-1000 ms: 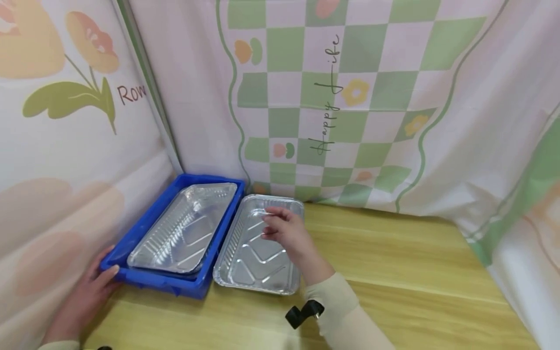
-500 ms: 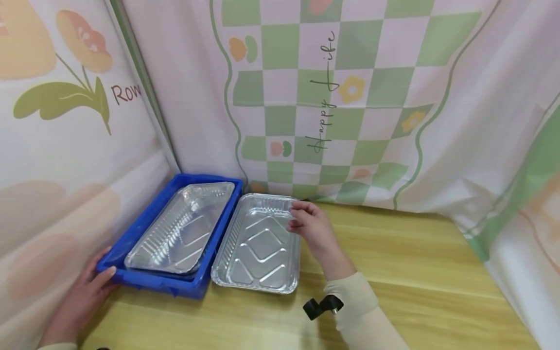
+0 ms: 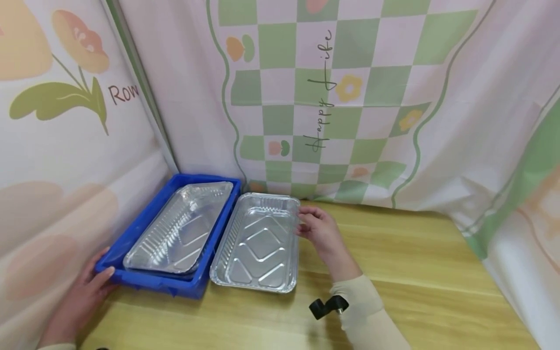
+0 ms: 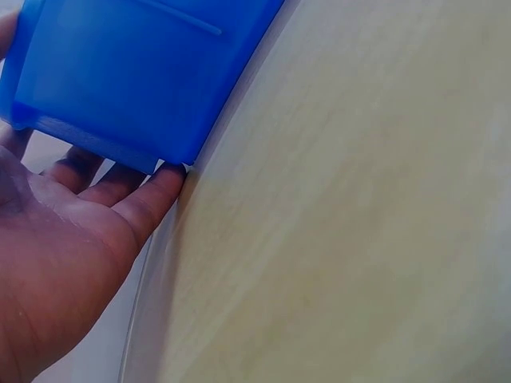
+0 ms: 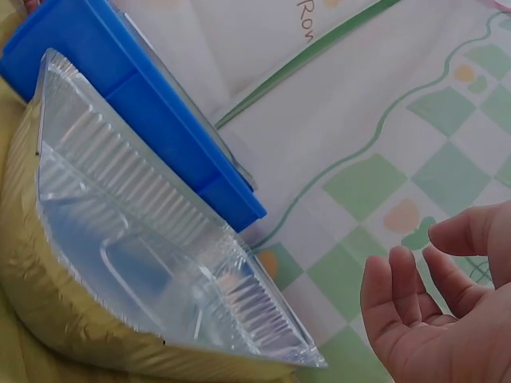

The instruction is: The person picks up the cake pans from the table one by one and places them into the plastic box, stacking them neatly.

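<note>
A blue plastic crate (image 3: 148, 282) stands at the left of the table, holding a rectangular aluminium foil pan (image 3: 172, 243) that lies slightly tilted in it. My left hand (image 3: 89, 294) grips the crate's near left corner, thumb over the rim; in the left wrist view its fingers (image 4: 153, 199) reach against the crate's edge. A second foil pan (image 3: 261, 248) sits flat on the table, right beside the crate. Close to that pan's right rim is my right hand (image 3: 323, 233), its fingers loosely bent. The right wrist view shows this hand (image 5: 439, 319) apart from the pan, holding nothing.
The wooden table (image 3: 407, 282) extends to the right. A white curtain with green checks (image 3: 323, 97) hangs behind it, and a floral curtain (image 3: 65, 160) borders the left side close to the crate.
My right hand has moved right, from above the second foil pan to beside its right rim. The left hand keeps its grip on the crate, and both pans stay put.
</note>
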Available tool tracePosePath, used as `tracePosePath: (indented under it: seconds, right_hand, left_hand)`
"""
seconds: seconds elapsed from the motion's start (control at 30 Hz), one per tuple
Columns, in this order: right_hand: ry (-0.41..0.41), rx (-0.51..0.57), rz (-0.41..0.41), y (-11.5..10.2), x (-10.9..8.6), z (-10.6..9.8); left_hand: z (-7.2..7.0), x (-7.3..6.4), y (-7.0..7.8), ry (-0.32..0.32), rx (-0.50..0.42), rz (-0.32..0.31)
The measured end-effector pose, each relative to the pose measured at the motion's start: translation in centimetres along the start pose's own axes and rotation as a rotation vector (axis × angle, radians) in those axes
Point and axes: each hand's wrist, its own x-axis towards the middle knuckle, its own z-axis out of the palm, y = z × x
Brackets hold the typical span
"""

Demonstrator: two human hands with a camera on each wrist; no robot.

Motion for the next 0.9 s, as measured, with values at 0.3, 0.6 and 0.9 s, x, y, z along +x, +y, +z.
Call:
tracePosePath:
  seconds: [0.3, 0.6, 0.9]
  right_hand:
    - [0.054, -0.110, 0.015, 0.9, 0.2, -1.6]
    - [0.019, -0.230, 0.085, 3.1, 0.6, -3.0]
    - [-0.029, -0.202, 0.092, 4.7, 0.9, -3.4]
  left_hand:
    - [0.0, -0.1, 0.3, 0.000, 0.022, -0.007]
    - [-0.1, -0.2, 0.4, -0.002, 0.079, -0.039]
    - [0.1, -0.1, 0.6, -0.008, -0.021, -0.032]
